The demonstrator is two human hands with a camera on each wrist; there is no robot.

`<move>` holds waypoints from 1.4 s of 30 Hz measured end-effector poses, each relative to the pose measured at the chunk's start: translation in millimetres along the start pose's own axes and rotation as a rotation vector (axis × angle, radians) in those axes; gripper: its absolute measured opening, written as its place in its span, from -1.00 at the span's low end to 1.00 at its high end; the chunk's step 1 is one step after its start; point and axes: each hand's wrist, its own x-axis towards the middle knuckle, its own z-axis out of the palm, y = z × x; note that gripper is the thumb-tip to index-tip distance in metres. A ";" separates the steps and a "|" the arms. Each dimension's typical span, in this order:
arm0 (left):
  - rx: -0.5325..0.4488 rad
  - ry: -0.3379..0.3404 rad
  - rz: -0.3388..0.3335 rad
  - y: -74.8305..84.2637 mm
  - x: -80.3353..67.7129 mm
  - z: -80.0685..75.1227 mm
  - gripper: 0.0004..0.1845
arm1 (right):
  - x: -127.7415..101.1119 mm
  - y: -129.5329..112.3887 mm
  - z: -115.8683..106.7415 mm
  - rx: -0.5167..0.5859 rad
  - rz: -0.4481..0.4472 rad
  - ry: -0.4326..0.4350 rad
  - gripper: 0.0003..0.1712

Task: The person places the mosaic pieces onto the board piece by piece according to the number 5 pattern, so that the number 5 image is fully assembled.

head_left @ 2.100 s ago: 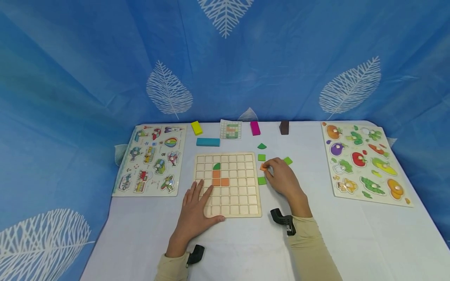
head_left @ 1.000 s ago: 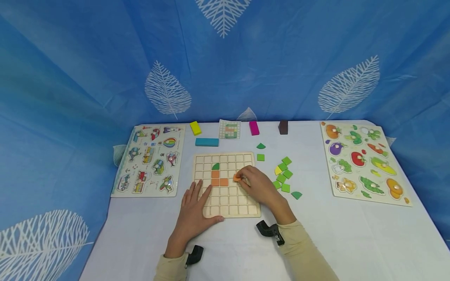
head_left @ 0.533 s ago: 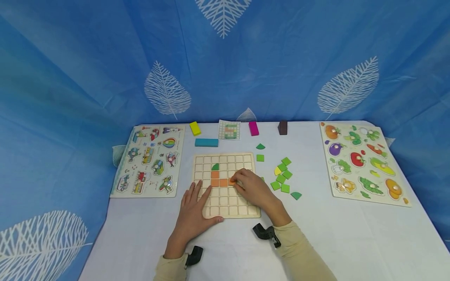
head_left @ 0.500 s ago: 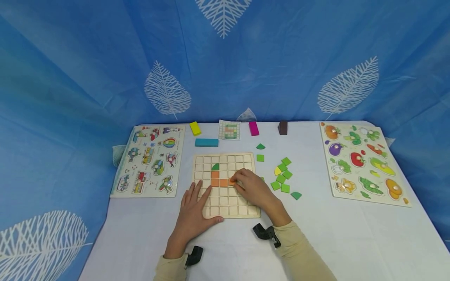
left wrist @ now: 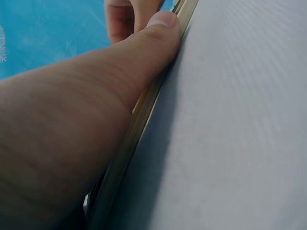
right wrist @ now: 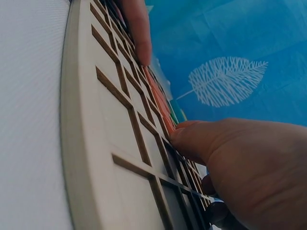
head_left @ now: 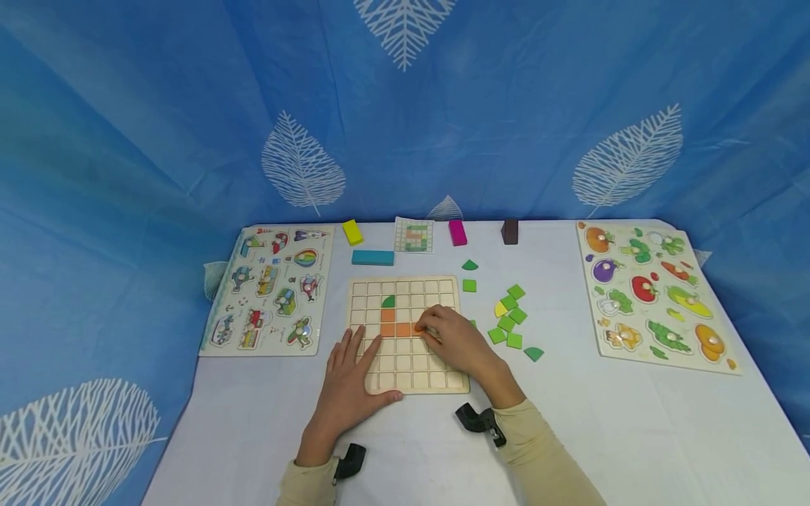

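A wooden grid board point(head_left: 405, 372) lies at the table's middle. It holds a dark green quarter-round tile point(head_left: 389, 301) and three orange tiles point(head_left: 388, 322). My left hand point(head_left: 354, 362) lies flat on the board's near-left corner, its thumb point(left wrist: 158, 33) against the board's edge point(left wrist: 144, 110). My right hand point(head_left: 425, 329) reaches in from the right. Its curled fingertips pinch a further orange tile point(head_left: 417, 328) at the cell just right of the orange row. In the right wrist view its thumb point(right wrist: 192, 139) touches the grid point(right wrist: 110, 129).
Loose green tiles point(head_left: 509, 320) lie right of the board, two more point(head_left: 469, 285) above them. Behind the board are a pattern card point(head_left: 415, 235) and yellow point(head_left: 352, 231), teal point(head_left: 373, 257), magenta point(head_left: 458, 232) and brown point(head_left: 510, 230) blocks. A vehicle puzzle point(head_left: 272, 288) lies left, a vegetable puzzle point(head_left: 652, 292) right.
My right hand took an orange tile from the pile right of the board and carried it left onto the grid, beside the orange row. The left hand stayed put.
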 end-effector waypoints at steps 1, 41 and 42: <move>0.000 -0.001 0.000 0.1 -0.1 0.0 0.17 | 0.0 0.1 0.1 0.003 -0.001 0.003 -0.91; -0.018 0.001 0.009 0.4 0.2 -0.7 0.18 | -7.7 12.2 -5.4 -0.018 0.068 0.033 -0.93; -0.019 0.003 0.009 0.3 0.1 -0.5 0.18 | -9.2 14.7 -7.4 -0.004 0.082 0.041 -0.93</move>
